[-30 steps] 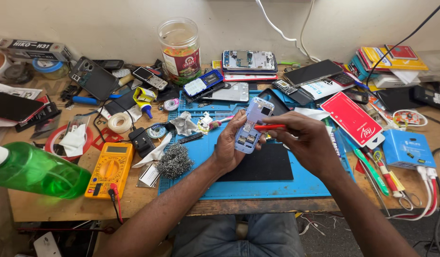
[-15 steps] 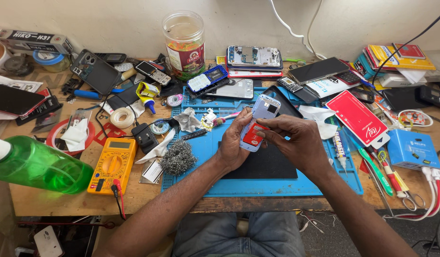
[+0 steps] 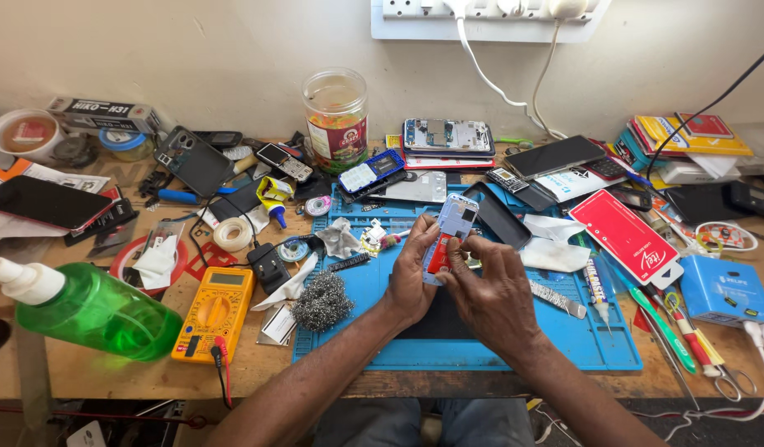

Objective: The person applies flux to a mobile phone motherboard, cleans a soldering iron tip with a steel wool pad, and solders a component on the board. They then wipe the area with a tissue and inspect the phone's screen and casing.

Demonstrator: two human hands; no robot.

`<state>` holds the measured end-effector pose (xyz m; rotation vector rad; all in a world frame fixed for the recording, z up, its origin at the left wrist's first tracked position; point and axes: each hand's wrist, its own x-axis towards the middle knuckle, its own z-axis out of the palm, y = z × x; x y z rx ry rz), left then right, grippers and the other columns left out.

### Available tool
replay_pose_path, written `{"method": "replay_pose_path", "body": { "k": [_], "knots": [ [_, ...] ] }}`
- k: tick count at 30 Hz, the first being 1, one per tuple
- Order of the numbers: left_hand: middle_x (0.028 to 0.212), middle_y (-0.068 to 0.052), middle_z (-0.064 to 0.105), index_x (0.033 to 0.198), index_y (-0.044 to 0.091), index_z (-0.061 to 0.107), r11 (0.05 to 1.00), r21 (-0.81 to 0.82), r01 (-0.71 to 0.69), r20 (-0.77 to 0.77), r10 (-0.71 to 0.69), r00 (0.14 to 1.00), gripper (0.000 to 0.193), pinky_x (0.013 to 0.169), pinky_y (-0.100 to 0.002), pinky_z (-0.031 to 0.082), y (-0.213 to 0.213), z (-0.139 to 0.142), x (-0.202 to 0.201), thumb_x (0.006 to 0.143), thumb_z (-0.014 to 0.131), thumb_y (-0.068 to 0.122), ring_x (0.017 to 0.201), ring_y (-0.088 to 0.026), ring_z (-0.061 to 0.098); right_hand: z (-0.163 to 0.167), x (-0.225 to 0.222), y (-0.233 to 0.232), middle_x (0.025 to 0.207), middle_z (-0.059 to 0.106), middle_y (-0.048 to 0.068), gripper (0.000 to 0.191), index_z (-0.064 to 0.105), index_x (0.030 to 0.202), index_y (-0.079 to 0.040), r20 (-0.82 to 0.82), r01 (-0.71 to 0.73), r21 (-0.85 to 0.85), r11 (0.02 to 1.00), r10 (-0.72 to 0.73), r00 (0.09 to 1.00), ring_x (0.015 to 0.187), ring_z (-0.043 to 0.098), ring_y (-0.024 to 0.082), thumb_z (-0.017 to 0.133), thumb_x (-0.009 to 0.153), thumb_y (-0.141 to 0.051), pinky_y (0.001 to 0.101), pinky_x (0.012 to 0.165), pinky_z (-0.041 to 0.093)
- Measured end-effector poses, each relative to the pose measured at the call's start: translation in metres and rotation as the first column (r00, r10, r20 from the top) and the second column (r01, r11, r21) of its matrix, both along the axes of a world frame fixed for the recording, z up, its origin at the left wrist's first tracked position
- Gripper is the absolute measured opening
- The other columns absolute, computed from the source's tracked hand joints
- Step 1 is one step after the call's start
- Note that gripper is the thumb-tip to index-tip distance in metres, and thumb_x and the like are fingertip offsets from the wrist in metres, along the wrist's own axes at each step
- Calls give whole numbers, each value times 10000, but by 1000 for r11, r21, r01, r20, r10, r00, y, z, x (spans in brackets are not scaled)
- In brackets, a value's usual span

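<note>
Your left hand (image 3: 412, 277) is curled around the lower edge of a small pale-blue phone shell (image 3: 453, 225), fingers closed on its left side, holding it upright and tilted slightly away from you above the blue work mat (image 3: 597, 343). Your right hand (image 3: 491, 290) is closed too, thumb and forefinger pinched on a red tool handle (image 3: 439, 253) laid against the shell's face; the tip of that tool is hidden behind your fingers. The shell is thin moulded plastic, rectangular with rounded corners, a dark square cut-out near its top. The mat is matte, rubbery, with ribbed compartments along its far edge. Just left of your left wrist lies a tangled ball of steel wool (image 3: 323, 301), grey and wiry. Further left sits a yellow multimeter (image 3: 216, 312), boxy, with a round dial, flat on the wooden surface (image 3: 92, 372). Near the left edge a translucent green bottle (image 3: 92, 310) lies on its side, white cap pointing left. To your right, a flat red card pack (image 3: 628, 237) rests partly on the mat, glossy. A clear round jar (image 3: 336, 118) stands by the wall.
</note>
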<state>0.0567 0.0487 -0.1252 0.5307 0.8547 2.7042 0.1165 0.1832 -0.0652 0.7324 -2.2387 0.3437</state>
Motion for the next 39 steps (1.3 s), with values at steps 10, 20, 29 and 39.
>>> {"method": "replay_pose_path", "body": {
  "k": [10, 20, 29, 39],
  "knots": [
    [1260, -108, 578, 1245, 20, 538, 555, -502, -663, -542, 396, 741, 391, 1012, -322, 465, 6, 14, 10, 1129, 370, 354, 1142, -173, 593, -26, -15, 1, 982, 756, 66, 426, 654, 1314, 34, 530, 229, -807, 544, 495, 689, 795, 699, 99, 702, 925, -132, 244, 664, 580],
    [1050, -54, 722, 1264, 31, 593, 790, -555, -259, -233, 151, 961, 362, 812, -252, 551, 1, 18, -2, 954, 699, 184, 939, -87, 653, -39, -33, 53, 1017, 776, 73, 467, 646, 1362, 29, 531, 213, -836, 506, 645, 549, 797, 671, 72, 719, 914, -81, 222, 651, 542],
    [861, -55, 742, 1068, 11, 693, 703, -626, -338, -222, 254, 941, 236, 644, -249, 593, -3, 14, -9, 965, 704, 222, 747, -73, 688, -46, -31, 46, 936, 789, 81, 388, 697, 1281, 47, 596, 275, -785, 555, 555, 581, 725, 661, 80, 691, 919, -93, 229, 633, 544],
    [853, -56, 748, 1089, 27, 694, 581, -728, -364, -270, 244, 931, 266, 601, -255, 572, -3, 23, -3, 945, 727, 248, 714, -88, 687, -47, -32, 47, 861, 775, 90, 312, 728, 1202, 53, 621, 283, -749, 599, 483, 617, 678, 657, 88, 680, 933, -98, 228, 602, 548]
  ]
}}
